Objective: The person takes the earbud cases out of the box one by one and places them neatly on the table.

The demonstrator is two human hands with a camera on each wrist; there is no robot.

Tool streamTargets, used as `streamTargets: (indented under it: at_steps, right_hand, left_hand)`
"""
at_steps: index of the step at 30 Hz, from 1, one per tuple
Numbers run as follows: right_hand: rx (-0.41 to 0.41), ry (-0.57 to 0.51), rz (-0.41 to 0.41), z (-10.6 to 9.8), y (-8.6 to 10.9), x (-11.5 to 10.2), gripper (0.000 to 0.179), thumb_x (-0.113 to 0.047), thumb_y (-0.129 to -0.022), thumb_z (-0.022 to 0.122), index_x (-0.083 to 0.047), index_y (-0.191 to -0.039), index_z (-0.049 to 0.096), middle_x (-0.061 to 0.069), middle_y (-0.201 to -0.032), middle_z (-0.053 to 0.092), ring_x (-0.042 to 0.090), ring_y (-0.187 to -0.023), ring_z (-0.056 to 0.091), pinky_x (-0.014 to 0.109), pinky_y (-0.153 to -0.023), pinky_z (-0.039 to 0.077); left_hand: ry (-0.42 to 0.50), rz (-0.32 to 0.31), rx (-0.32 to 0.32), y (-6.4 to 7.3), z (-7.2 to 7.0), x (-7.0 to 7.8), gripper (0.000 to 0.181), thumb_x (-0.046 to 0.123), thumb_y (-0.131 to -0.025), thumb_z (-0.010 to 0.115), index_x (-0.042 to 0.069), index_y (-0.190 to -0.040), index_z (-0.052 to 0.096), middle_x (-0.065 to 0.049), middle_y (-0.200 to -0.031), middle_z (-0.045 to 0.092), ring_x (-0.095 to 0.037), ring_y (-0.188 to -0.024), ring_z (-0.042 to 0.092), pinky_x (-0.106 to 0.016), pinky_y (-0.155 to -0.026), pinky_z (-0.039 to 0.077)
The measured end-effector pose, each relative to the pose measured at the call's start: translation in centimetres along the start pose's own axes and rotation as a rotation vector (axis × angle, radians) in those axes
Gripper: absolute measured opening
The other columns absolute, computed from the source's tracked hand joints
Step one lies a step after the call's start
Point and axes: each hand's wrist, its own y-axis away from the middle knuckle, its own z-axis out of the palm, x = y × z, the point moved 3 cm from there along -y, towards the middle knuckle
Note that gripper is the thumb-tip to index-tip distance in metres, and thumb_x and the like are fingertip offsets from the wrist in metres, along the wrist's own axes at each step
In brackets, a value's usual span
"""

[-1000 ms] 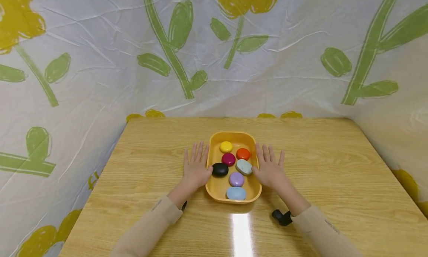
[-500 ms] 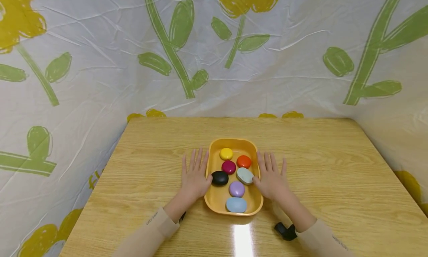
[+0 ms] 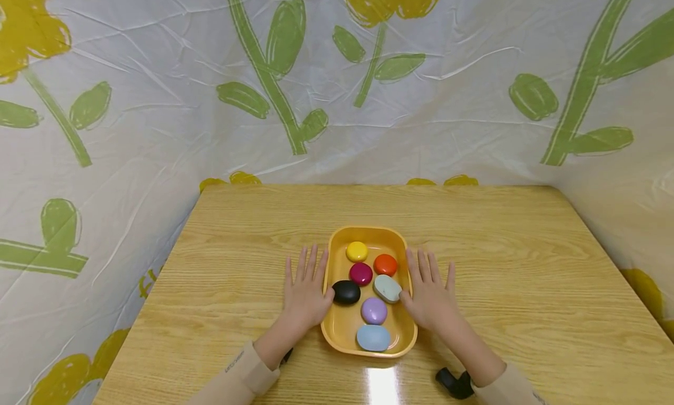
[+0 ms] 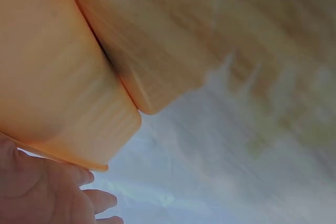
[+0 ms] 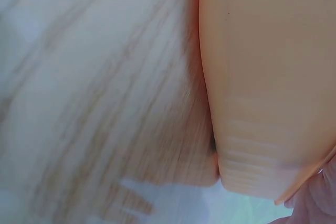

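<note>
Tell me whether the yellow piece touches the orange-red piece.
Apart: the head view shows bare tray floor between the yellow piece and the orange-red piece.

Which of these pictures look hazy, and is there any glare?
Head view: fairly sharp, with white glare on the table just on the near side of the orange tray; left wrist view: soft, dim in places, wood grain smeared; right wrist view: also soft, the table pale and washed out.

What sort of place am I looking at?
Likely a makeshift tabletop work booth: a wood-grain table, creased floral sheeting behind and beside it, and an orange tray.
</note>
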Motion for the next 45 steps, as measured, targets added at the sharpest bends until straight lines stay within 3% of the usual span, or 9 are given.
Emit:
streamTargets:
  at_steps: [12,19,24,29,35,45]
  right_hand:
    - [0.021,-0.057,-0.017,-0.2,0.0,0.3,0.078,-0.037,-0.087,0.05,-0.006,-0.147,0.012,0.025,-0.148,0.015,0.042,-0.136,0.008,0.062,-0.102,-0.01]
    - [0.243,-0.075,-0.172,-2.6,-1.7,-0.6,0.066,-0.038,-0.086,0.058,-0.009,-0.14,0.034,0.023,-0.14,0.035,0.041,-0.128,0.031,0.061,-0.1,0.024]
    - [0.3,-0.065,-0.332,-4.1,-3.2,-1.8,0.059,-0.03,-0.084,0.061,-0.016,-0.137,0.039,0.018,-0.133,0.042,0.039,-0.119,0.041,0.059,-0.094,0.034]
    - [0.227,-0.024,-0.439,-4.4,-4.9,-2.7,0.06,-0.026,-0.083,0.062,-0.018,-0.137,0.039,0.017,-0.132,0.043,0.039,-0.118,0.043,0.058,-0.096,0.034]
    - [0.126,0.027,-0.514,-3.3,-6.3,-3.3,0.06,-0.031,-0.084,0.062,-0.018,-0.138,0.04,0.014,-0.133,0.043,0.035,-0.12,0.043,0.055,-0.098,0.034]
    - [-0.005,0.088,-0.569,-0.4,-7.5,-3.8,0.052,-0.031,-0.089,0.055,-0.018,-0.137,0.041,0.016,-0.134,0.044,0.032,-0.121,0.043,0.051,-0.098,0.034]
  left_hand:
    - [0.01,-0.002,-0.008,0.2,-0.2,0.0,0.07,0.038,-0.089,0.043,0.017,-0.148,0.013,-0.006,-0.154,0.003,-0.026,-0.14,-0.002,-0.05,-0.108,-0.01]
    - [-0.021,-0.008,-0.03,0.1,0.1,-0.1,0.07,0.04,-0.09,0.041,0.019,-0.149,0.01,-0.004,-0.154,0.0,-0.025,-0.14,-0.005,-0.049,-0.108,-0.011]
    - [-0.014,-0.003,-0.032,0.2,-0.2,0.0,0.069,0.04,-0.09,0.041,0.018,-0.149,0.011,-0.006,-0.154,0.003,-0.026,-0.14,-0.003,-0.05,-0.108,-0.01]
    - [-0.012,-0.001,-0.036,0.2,-0.3,0.1,0.07,0.04,-0.09,0.042,0.017,-0.149,0.012,-0.006,-0.154,0.004,-0.026,-0.14,-0.002,-0.05,-0.109,-0.009]
    - [-0.031,-0.002,-0.037,0.2,-0.1,0.0,0.07,0.041,-0.09,0.042,0.018,-0.149,0.011,-0.006,-0.154,0.005,-0.026,-0.14,-0.003,-0.05,-0.109,-0.008]
    - [-0.028,-0.004,-0.037,0.2,-0.2,0.1,0.07,0.041,-0.09,0.042,0.018,-0.149,0.011,-0.006,-0.154,0.004,-0.026,-0.14,-0.003,-0.05,-0.108,-0.009]
